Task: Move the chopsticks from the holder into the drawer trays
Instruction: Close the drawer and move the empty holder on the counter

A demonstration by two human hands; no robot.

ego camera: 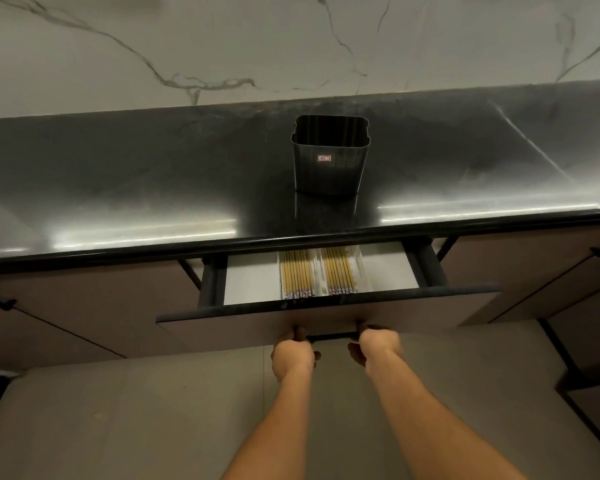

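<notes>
Two bare forearms are reaching up from the bottom edge, the left hand [292,355] and the right hand [378,348] each curling fingers around the slim black bar handle [331,337] of the partly open, dark-rimmed drawer [257,327]; the fingertips are hiding behind the bar. Inside the drawer, yellow chopsticks [297,273] are lying in two clear trays [361,268], their far ends cut off by the glossy black countertop [118,188]. Above the drawer, the dark ribbed holder [329,157] is standing upright on that countertop, its interior too shadowed to read.
</notes>
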